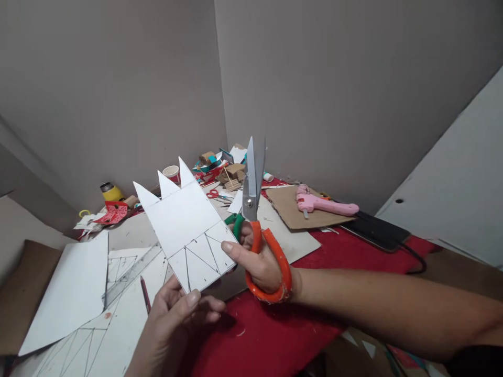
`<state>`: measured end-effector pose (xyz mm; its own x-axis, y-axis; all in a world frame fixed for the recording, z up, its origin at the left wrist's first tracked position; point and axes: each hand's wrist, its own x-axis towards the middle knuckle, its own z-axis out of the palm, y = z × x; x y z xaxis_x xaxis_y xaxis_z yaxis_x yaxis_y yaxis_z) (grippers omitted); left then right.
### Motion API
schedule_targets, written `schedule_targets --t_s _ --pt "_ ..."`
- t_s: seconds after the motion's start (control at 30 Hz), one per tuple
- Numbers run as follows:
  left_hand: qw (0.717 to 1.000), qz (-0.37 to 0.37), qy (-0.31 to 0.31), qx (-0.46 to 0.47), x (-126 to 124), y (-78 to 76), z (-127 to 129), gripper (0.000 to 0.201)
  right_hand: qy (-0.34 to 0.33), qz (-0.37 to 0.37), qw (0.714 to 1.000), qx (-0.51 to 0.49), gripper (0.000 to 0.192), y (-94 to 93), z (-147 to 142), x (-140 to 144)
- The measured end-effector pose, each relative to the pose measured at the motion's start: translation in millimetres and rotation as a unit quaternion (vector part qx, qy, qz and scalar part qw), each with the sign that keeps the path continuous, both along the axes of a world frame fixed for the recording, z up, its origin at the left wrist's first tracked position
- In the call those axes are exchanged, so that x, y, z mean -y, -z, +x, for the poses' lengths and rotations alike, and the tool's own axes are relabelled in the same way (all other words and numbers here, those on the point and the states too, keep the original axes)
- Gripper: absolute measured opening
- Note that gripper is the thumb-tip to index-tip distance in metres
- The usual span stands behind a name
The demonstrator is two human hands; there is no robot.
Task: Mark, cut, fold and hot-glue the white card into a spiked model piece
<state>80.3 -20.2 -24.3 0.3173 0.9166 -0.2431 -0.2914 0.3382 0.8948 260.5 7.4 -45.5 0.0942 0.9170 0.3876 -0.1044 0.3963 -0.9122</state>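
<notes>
A white card point(178, 214) with three pointed teeth cut along its upper edge is held up over the table. Pencilled triangles mark its lower end. My left hand point(176, 309) pinches the bottom corner between thumb and fingers. At the card's right edge, my right hand point(263, 264) presses its thumb on the card. The same hand carries scissors point(251, 196), an orange handle looped around the hand. Their blades point up, slightly parted, beside the card and apart from it. A green handle part shows behind my right fingers.
A pink glue gun point(326, 204) lies on brown cardboard point(283, 209) at right. White sheets point(70, 288), a clear ruler point(131, 277) and a pencil point(145, 294) are at left. Behind stand a paper cup point(171, 172), a yellow container point(112, 192) and cardboard scraps point(231, 175).
</notes>
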Motion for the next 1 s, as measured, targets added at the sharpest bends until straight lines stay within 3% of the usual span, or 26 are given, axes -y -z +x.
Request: schedule_targets --t_s 0.2,0.37,0.6,0.73,0.83,1.0 --pt "0.997 -0.004 -0.063 -0.036 3 11.5 13 0.031 -0.011 0.027 0.999 0.034 0.016 3.7 -5 1" --pt "0.996 0.043 -0.051 -0.054 -6 13.8 3 0.019 -0.131 -0.057 0.989 0.039 0.031 4.5 -7 5" --pt "0.969 0.154 -0.182 -0.059 -19 -9.8 -32 0.017 -0.172 -0.169 0.97 -0.043 0.054 10.0 -2 10" --pt "0.949 0.202 -0.238 -0.044 -20 -21.7 -49 0.021 -0.268 -0.176 0.944 0.076 0.058 12.1 2 14" --pt "0.943 0.215 -0.251 -0.042 -20 -21.5 -53 0.022 -0.341 -0.095 0.909 0.22 0.055 3.5 7 17" --pt "0.948 0.217 -0.226 -0.061 -19 -17.1 -51 0.021 -0.353 -0.057 0.88 0.314 0.057 -14.6 9 22"
